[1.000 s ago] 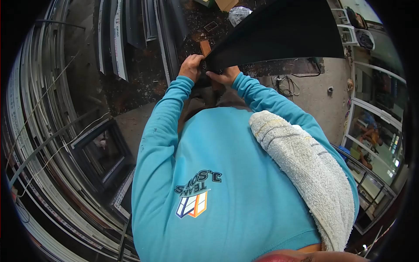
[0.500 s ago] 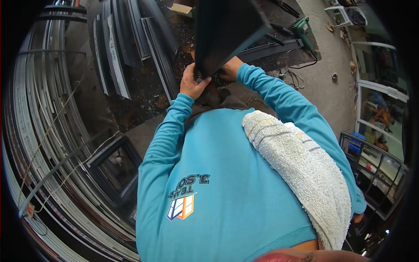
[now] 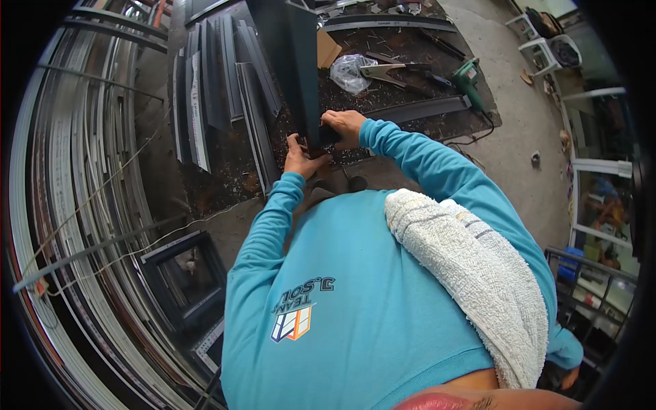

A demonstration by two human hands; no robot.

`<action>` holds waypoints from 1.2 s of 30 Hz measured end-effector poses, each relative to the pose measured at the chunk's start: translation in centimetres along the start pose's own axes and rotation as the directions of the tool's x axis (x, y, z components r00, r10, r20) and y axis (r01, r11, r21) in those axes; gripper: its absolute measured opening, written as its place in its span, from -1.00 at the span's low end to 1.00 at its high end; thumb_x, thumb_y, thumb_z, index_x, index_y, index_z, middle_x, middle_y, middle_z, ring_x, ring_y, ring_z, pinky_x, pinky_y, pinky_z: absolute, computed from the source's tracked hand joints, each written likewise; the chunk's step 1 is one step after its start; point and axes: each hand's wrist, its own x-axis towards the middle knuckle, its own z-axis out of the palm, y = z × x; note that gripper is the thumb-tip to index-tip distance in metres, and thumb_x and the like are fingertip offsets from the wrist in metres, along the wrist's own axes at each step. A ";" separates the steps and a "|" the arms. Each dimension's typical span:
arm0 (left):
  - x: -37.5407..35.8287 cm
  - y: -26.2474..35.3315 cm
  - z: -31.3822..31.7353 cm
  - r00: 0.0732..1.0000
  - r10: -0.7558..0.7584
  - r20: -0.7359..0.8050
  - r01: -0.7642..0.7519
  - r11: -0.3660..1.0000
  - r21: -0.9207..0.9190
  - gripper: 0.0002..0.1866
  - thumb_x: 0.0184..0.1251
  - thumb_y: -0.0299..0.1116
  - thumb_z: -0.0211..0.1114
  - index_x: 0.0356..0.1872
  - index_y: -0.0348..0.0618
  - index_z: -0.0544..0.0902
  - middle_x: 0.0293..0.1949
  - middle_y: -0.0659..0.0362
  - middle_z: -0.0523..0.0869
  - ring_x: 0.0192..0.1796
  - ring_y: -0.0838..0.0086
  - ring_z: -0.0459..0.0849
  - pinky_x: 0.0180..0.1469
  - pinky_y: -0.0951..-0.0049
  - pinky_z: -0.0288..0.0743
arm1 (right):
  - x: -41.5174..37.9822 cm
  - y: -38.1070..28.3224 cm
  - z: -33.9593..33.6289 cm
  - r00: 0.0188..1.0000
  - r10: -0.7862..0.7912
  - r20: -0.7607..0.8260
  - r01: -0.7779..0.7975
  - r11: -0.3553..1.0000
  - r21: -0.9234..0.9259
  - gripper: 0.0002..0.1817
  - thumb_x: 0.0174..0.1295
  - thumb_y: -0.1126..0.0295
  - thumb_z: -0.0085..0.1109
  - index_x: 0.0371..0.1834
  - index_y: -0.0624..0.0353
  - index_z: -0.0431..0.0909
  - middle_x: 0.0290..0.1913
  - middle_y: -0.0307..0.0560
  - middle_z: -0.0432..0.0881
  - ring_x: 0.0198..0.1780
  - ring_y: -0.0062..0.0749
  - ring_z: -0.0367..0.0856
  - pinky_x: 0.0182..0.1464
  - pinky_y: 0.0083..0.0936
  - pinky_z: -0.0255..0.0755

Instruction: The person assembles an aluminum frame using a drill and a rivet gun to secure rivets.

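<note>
A long dark metal profile (image 3: 297, 75) rises from between my hands toward the top of the view. My left hand (image 3: 303, 162) grips its lower end from the left, thumb pointing inward. On the other side my right hand (image 3: 345, 128) has its fingers bent round the profile's right edge. Part of the fingertips is hidden behind the dark piece. The lower end is close to the near edge of a dark, debris-strewn worktable (image 3: 215, 181).
Cut profiles (image 3: 195, 102) lie on the table's left. A clear plastic bag (image 3: 350, 74), a clamp-like tool (image 3: 393, 70) and a green power tool (image 3: 468, 80) are to the right. Long bars (image 3: 89, 157) fill the left rack. Another person's hand (image 3: 570, 378) shows at lower right.
The profile has swung left and stands narrower in view, uncovering the plastic bag and clamp-like tool. My right hand has moved slightly left; the whole view has shifted.
</note>
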 end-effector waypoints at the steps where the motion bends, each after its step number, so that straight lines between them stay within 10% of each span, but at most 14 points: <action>1: -0.1 0.2 0.5 0.994 -0.095 0.048 0.101 0.986 -0.130 0.01 -0.22 -0.20 0.70 0.25 -0.21 0.21 -0.01 -0.01 0.62 0.05 0.33 0.64 0.14 0.38 0.55 | -0.1 0.0 0.0 1.000 -0.005 0.007 0.005 1.000 0.006 -0.31 -0.20 0.28 0.48 0.05 0.16 0.35 -0.01 0.03 0.51 0.03 0.01 0.60 0.03 -0.18 0.52; 9: -0.1 -2.0 3.0 1.000 0.001 -0.028 -0.018 0.808 -0.588 -0.27 0.00 -0.46 0.52 0.20 -0.21 0.29 0.02 0.02 0.62 0.01 0.34 0.66 0.10 0.32 0.57 | -1.2 -0.7 -3.5 0.995 -0.074 -0.074 0.073 0.997 -0.017 -0.27 -0.27 0.28 0.50 0.03 0.16 0.36 -0.03 0.05 0.53 -0.02 0.05 0.62 -0.02 -0.15 0.55; 13: -2.0 2.0 3.4 0.909 -0.024 -0.415 0.011 0.999 -0.032 -0.30 -0.11 -0.35 0.53 0.11 -0.26 0.38 -0.04 -0.01 0.64 -0.02 0.23 0.68 0.09 0.27 0.56 | -1.2 -0.3 -3.6 0.986 -0.132 -0.106 0.127 0.991 -0.052 -0.29 -0.26 0.29 0.50 0.03 0.15 0.36 -0.04 0.06 0.53 -0.05 0.09 0.63 -0.03 -0.12 0.55; 17: -1.7 -0.9 4.0 0.959 -0.046 -0.280 -0.002 0.986 -0.169 -0.34 -0.07 -0.23 0.51 0.10 -0.26 0.49 0.01 -0.04 0.61 0.02 0.09 0.65 0.13 0.21 0.53 | -1.6 -0.4 -4.8 0.984 -0.145 -0.105 0.142 0.989 -0.031 -0.32 -0.23 0.27 0.47 0.02 0.14 0.37 -0.03 0.06 0.55 -0.05 0.10 0.63 -0.03 -0.11 0.54; 20: -1.9 -3.6 5.0 0.900 0.163 -0.404 -0.006 0.932 0.363 -0.31 -0.03 -0.12 0.54 0.11 -0.28 0.53 0.05 -0.02 0.61 0.11 0.14 0.62 0.18 0.27 0.50 | -2.1 -1.1 -6.9 0.977 -0.159 -0.143 0.164 0.986 0.027 -0.33 -0.22 0.25 0.45 0.02 0.13 0.38 -0.02 0.05 0.56 -0.04 0.10 0.63 -0.03 -0.12 0.55; 23: -3.7 1.0 4.4 0.845 0.131 -0.519 -0.130 0.991 0.039 -0.26 0.00 -0.07 0.57 0.17 -0.26 0.50 0.05 0.04 0.61 0.13 0.22 0.59 0.19 0.32 0.50 | -2.9 -1.4 -8.9 0.966 -0.170 -0.193 0.190 0.978 0.088 -0.31 -0.23 0.22 0.44 0.05 0.13 0.39 -0.01 0.06 0.57 -0.02 0.09 0.63 0.01 -0.15 0.54; 27: -4.4 7.7 5.5 0.890 0.138 -0.434 -0.455 0.270 -0.848 -0.39 0.18 -0.41 0.49 0.24 -0.14 0.41 0.06 0.20 0.58 0.05 0.49 0.57 0.11 0.45 0.52 | -4.2 -1.5 -11.0 0.953 -0.192 -0.233 0.235 0.956 0.174 -0.28 -0.24 0.24 0.45 0.09 0.15 0.41 -0.03 0.07 0.60 -0.01 0.04 0.64 0.06 -0.20 0.53; 32: -4.2 15.5 5.4 0.755 0.099 -0.649 -0.652 0.002 -0.758 -0.52 0.10 -0.60 0.48 0.01 -0.07 0.46 -0.01 0.23 0.61 0.03 0.56 0.58 0.15 0.51 0.43 | -6.4 -4.2 -16.4 0.935 -0.247 -0.254 0.326 0.882 0.340 -0.20 -0.19 0.37 0.46 0.24 0.26 0.39 0.09 0.08 0.60 0.14 -0.20 0.62 0.21 -0.32 0.44; 36: -4.8 20.1 3.3 0.729 0.174 -0.662 -0.677 0.038 -0.735 -0.44 0.02 -0.60 0.54 0.01 -0.09 0.42 -0.17 0.28 0.58 -0.05 0.59 0.59 -0.03 0.57 0.55 | -7.5 -4.3 -19.3 0.906 -0.284 -0.315 0.396 0.833 0.386 -0.08 -0.10 0.35 0.47 0.39 0.32 0.23 0.13 0.11 0.58 0.21 -0.15 0.55 0.28 -0.33 0.36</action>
